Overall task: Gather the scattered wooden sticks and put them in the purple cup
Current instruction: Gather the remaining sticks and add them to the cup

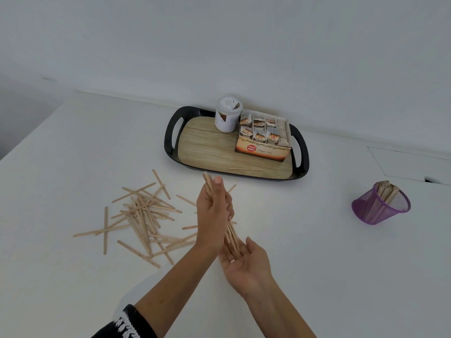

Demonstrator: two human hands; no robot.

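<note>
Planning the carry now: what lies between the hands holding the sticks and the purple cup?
Head view: only bare white table lies between the bundle of sticks and the purple cup. The tray sits farther back.

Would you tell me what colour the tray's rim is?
Black, on the tray; head view shows it.

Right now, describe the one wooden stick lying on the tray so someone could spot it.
Find the black-handled tray with a wood-grain floor by the wall. Near its front edge, before the orange ginger tea box, lies a single flat wooden stick, alone, apart from the scattered pile.
</note>
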